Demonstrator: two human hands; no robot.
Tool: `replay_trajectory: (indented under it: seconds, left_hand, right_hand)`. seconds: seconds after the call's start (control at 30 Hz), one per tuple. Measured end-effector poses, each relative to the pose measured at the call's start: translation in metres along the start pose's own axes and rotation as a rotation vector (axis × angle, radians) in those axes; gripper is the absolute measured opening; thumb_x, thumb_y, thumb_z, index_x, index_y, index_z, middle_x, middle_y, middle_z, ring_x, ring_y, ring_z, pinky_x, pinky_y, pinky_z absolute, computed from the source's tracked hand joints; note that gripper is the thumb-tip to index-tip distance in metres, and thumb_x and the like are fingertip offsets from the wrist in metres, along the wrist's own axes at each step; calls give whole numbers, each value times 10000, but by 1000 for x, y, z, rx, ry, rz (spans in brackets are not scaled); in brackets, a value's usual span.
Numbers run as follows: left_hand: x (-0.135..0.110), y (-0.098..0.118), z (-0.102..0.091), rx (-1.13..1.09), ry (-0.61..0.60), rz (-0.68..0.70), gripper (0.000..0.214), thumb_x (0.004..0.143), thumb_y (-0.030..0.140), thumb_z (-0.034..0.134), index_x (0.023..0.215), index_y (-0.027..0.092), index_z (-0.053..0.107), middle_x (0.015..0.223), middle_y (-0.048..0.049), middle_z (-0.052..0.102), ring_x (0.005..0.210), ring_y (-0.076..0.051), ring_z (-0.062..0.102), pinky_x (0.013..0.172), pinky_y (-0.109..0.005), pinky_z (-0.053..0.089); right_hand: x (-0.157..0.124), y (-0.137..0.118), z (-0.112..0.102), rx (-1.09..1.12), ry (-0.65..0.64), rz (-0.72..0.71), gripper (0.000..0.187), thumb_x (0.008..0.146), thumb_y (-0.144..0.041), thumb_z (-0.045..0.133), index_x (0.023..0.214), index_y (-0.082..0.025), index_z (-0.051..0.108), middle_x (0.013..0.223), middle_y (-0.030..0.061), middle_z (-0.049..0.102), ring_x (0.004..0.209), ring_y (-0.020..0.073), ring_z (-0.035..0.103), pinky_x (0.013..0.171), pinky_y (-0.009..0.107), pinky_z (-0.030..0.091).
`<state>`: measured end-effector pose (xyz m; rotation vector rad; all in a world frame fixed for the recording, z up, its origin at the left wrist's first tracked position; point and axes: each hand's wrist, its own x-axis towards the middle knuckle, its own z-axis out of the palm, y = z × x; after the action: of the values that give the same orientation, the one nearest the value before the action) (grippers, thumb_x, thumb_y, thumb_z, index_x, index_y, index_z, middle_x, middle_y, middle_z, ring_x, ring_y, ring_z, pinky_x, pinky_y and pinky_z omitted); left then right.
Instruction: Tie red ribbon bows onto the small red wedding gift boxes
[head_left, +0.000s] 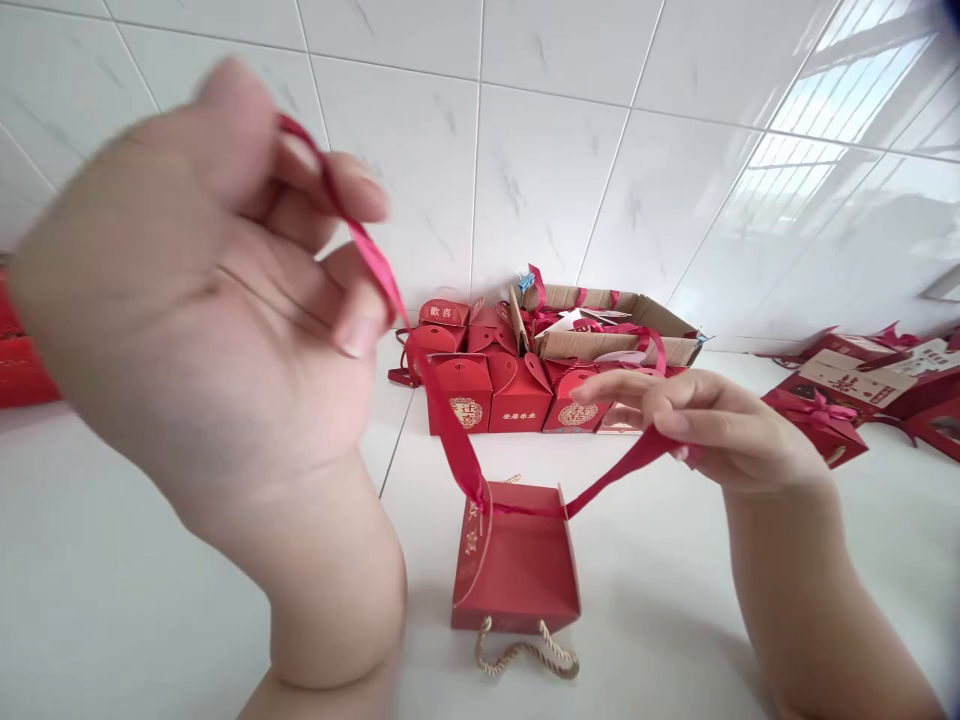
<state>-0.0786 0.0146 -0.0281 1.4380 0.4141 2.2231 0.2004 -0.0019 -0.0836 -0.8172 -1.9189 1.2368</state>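
Observation:
A small red gift box lies on the white surface in front of me, its cord handle hanging toward me. A dark red ribbon runs through the box's upper part and comes out on both sides. High at the left, my left hand is closed on one end of the ribbon, with the thumb blurred. Lower at the right, my right hand pinches the other end between thumb and fingers. Both ribbon ends are lifted off the box.
Several red gift boxes stand in rows behind. A cardboard box with ribbons and cards sits at the wall. More red boxes with bows lie at the right, and a red item at the left edge. A tiled wall bounds the back.

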Motion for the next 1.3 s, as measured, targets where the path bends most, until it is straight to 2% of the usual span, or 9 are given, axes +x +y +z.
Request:
replay_trajectory:
  seconds: [0.1,0.2,0.3,0.4,0.6,0.77,0.93,1.13,1.3]
  left_hand:
    - [-13,6,17,-146,-38,-161,282,863,145,580,590,212,606,696,-21,520,710,-114,618,238,-185,306]
    - [-20,5,23,-116,-154,-166,240,858,196,617,622,222,656,737,-19,561,724,-141,632,276,-227,321]
    - [-21,3,23,-185,-246,-230,249,876,211,600,635,213,663,708,9,597,554,-96,587,332,-243,346]
    - [-23,4,27,-248,-281,-224,296,916,231,532,656,235,672,710,22,637,428,-70,507,375,-268,342]
    - [-26,4,38,-268,-255,-155,292,926,172,508,690,184,679,716,11,596,570,-62,545,515,-211,430]
    - [-18,-13,36,-215,-206,-147,178,859,155,605,710,193,695,754,0,610,647,-75,561,632,-210,490]
    - [-11,-29,30,-36,-171,-87,91,764,193,710,820,264,716,841,13,706,827,-146,653,757,-272,548]
    - [-10,-36,26,71,-172,-12,89,800,227,674,866,282,699,910,9,721,978,-207,666,856,-363,543]
    - [-9,-44,24,120,-154,-4,142,793,235,685,928,277,675,903,1,731,987,-213,670,861,-368,540]
  right_hand:
    - [19,-8,11,98,7,-66,429,802,-421,633,448,-198,535,1060,49,684,1006,253,615,891,443,491]
    - [32,-19,21,134,-6,-125,429,790,-433,641,450,-204,514,827,52,706,796,213,644,752,401,532]
    - [38,-28,27,169,20,-205,442,779,-450,648,441,-220,479,608,25,645,644,183,620,633,358,534]
    - [41,-32,30,149,58,-244,432,773,-452,658,445,-229,487,536,6,601,561,160,588,583,336,524]
    - [48,-23,28,166,215,-263,244,799,-400,662,614,-242,665,647,-1,655,630,160,618,660,341,533]
    - [53,-15,29,216,306,-215,117,802,-351,672,829,-257,735,790,0,710,764,178,668,763,357,551]
    - [57,-9,33,104,371,-199,247,761,-328,712,990,-235,725,930,37,731,914,206,675,863,388,546]
    - [70,3,36,42,594,-245,238,714,-328,746,921,-210,729,902,38,732,847,186,688,801,357,577]
    - [71,1,38,114,762,-298,507,687,-308,772,1167,-270,611,807,-13,711,781,152,686,756,316,581]
